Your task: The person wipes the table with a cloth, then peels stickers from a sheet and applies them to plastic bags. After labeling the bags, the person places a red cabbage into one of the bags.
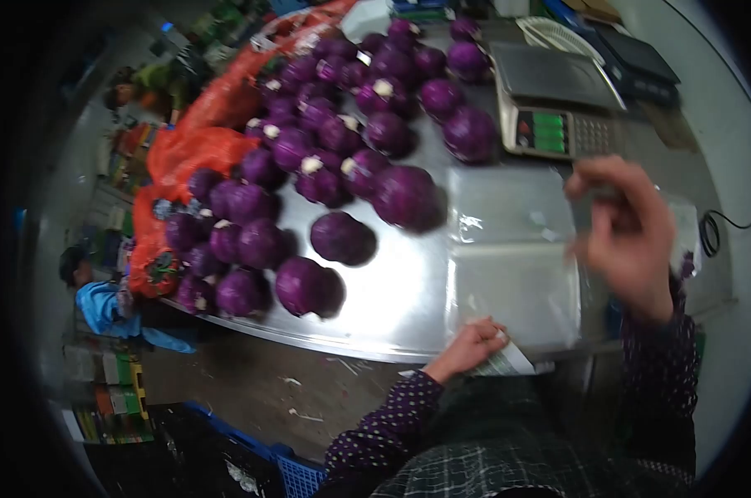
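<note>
My left hand (472, 344) is at the front edge of the metal table, fingers closed. Beside and under it is a white and green flat piece (512, 358); what the fingers pinch is hidden. Clear plastic bags (512, 286) lie flat just beyond this hand. Raised over the table's right part, my right hand (628, 228) is blurred, its fingers curved and apart, with nothing visible in them. Many purple cabbages (404, 197) are heaped on the left and middle of the table. One cabbage (342, 238) sits apart near the bags.
A scale (550, 108) with a green display stands behind the bags, near a white basket (560, 37) and a second dark scale (637, 62). Orange mesh sacks (201, 153) line the table's left side. A blue crate (296, 475) is on the floor. Another person in blue (105, 307) is at far left.
</note>
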Tool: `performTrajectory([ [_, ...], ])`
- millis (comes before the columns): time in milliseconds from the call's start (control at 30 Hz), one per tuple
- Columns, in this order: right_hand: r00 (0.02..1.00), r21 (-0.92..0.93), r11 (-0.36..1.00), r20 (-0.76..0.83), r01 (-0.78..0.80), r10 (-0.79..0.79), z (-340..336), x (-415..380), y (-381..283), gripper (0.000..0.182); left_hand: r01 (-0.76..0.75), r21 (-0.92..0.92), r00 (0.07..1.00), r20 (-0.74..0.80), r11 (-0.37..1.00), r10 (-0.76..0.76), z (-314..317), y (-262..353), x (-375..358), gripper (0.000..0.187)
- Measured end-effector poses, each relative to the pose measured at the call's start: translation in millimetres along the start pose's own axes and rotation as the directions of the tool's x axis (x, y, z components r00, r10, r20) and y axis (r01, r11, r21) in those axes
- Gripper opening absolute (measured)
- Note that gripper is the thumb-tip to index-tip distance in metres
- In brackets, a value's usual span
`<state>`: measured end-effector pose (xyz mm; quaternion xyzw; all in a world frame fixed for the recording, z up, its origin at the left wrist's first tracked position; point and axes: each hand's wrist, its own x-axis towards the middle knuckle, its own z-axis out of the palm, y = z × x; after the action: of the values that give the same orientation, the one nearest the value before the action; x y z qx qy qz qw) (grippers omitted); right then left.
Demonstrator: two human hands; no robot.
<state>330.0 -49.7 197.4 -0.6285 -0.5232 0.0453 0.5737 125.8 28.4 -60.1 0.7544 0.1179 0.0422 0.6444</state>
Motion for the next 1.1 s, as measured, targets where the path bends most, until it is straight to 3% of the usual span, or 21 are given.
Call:
performTrajectory([
  [33, 0.985, 0.068, 0.984, 0.037, 0.166, -0.169, 2.8, 1.8, -22.6, 0.038, 0.170, -0.094, 0.985, 0.015, 0.981, -0.170, -2.5, 18.8, -0.6, 0.033],
  [133, 0.859, 0.219, 0.832, -0.179, 0.509, -0.479, -18.4, 14.4, -52.6, 0.038, 0.001, 0.059, 0.998, 0.060, 0.998, -0.005, -7.8, 14.4, 16.7, 0.033],
  [167, 0.814, 0.252, 0.775, -0.232, 0.579, -0.532, -21.8, 15.3, -58.6, 0.038, 0.052, 0.038, 0.998, 0.037, 0.998, -0.053, -10.3, 21.1, 17.8, 0.033],
  [233, 0.772, 0.291, 0.715, -0.267, 0.636, -0.578, -35.5, 18.3, -67.5, 0.038, 0.144, -0.024, 0.989, 0.014, 0.989, -0.144, 4.2, 19.4, -7.5, 0.032],
  [333, 0.719, 0.289, 0.658, -0.308, 0.695, -0.624, -40.5, 24.6, -70.1, 0.039, 0.072, 0.087, 0.997, 0.021, 0.994, -0.074, -0.4, 15.1, -0.4, 0.027],
  [367, 0.693, 0.268, 0.640, -0.313, 0.721, -0.650, -47.5, 29.5, -70.1, 0.039, -0.086, 0.268, 0.996, 0.019, 0.959, 0.084, 5.5, -9.3, 0.7, 0.024],
  [400, 0.666, 0.244, 0.621, -0.330, 0.745, -0.669, -47.3, 32.7, -67.9, 0.039, -0.333, 0.463, 0.929, 0.013, 0.822, 0.370, 8.5, -24.4, 5.2, 0.023],
  [467, 0.612, 0.216, 0.576, -0.381, 0.788, -0.694, -48.7, 38.4, -64.7, 0.039, -0.229, 0.279, 0.971, 0.000, 0.932, 0.239, 2.3, -23.3, 2.7, 0.027],
  [500, 0.591, 0.211, 0.556, -0.393, 0.804, -0.705, -51.8, 42.2, -62.8, 0.039, 0.002, 0.190, 0.999, -0.035, 0.982, 0.004, 4.9, -16.1, -3.5, 0.033],
  [533, 0.578, 0.207, 0.544, -0.401, 0.813, -0.711, -55.6, 42.8, -62.3, 0.039, 0.254, 0.071, 0.967, -0.043, 0.965, -0.251, 10.0, -10.9, -8.3, 0.044],
  [567, 0.583, 0.206, 0.551, -0.399, 0.809, -0.708, -57.2, 45.0, -61.4, 0.039, 0.254, 0.049, 0.967, -0.037, 0.966, -0.252, 10.2, -26.1, 0.4, 0.044],
  [633, 0.610, 0.194, 0.586, -0.387, 0.787, -0.691, -63.0, 43.4, -61.4, 0.040, 0.006, 0.016, 0.998, 0.057, 1.000, -0.007, 19.6, -64.6, 0.5, 0.028],
  [800, 0.591, 0.176, 0.572, -0.381, 0.801, -0.711, -70.6, 43.7, -66.5, 0.040, -0.069, 0.057, 0.997, 0.042, 0.996, 0.067, 5.9, -31.5, -2.1, 0.025],
  [867, 0.590, 0.172, 0.571, -0.373, 0.803, -0.716, -76.3, 47.1, -74.9, 0.040, 0.043, 0.023, 0.996, -0.081, 0.999, -0.041, 6.9, 4.2, -6.8, 0.024],
  [900, 0.604, 0.178, 0.583, -0.363, 0.793, -0.710, -79.7, 49.0, -79.1, 0.040, 0.233, 0.091, 0.972, -0.008, 0.968, -0.234, 0.0, 27.0, -4.0, 0.027],
  [933, 0.628, 0.187, 0.604, -0.344, 0.775, -0.698, -80.4, 51.8, -82.0, 0.040, 0.139, 0.047, 0.990, -0.024, 0.989, -0.138, 1.6, 30.5, -4.2, 0.029],
  [967, 0.649, 0.197, 0.623, -0.336, 0.757, -0.682, -81.6, 53.7, -81.8, 0.041, -0.171, 0.482, 0.984, 0.128, 0.860, 0.124, -4.5, -9.7, -6.1, 0.026],
  [1000, 0.705, 0.224, 0.673, -0.323, 0.705, -0.631, -80.5, 52.7, -75.0, 0.041, 0.161, 0.139, 0.987, -0.046, 0.977, -0.156, 6.2, -1.9, -4.9, 0.025],
  [1033, 0.770, 0.244, 0.736, -0.311, 0.631, -0.557, -75.2, 50.2, -61.2, 0.041, 0.171, 0.068, 0.985, -0.012, 0.983, -0.170, -3.9, 27.1, -4.2, 0.015],
  [1067, 0.844, 0.259, 0.811, -0.285, 0.525, -0.455, -68.5, 42.6, -42.4, 0.041, -0.023, 0.023, 1.000, -0.015, 0.999, 0.023, -1.2, -0.5, -5.0, 0.017],
  [1100, 0.931, 0.280, 0.897, -0.227, 0.342, -0.284, -58.2, 28.3, -17.3, 0.041, 0.060, 0.013, 0.998, 0.025, 0.998, -0.060, -2.1, -9.9, -3.4, 0.023],
])
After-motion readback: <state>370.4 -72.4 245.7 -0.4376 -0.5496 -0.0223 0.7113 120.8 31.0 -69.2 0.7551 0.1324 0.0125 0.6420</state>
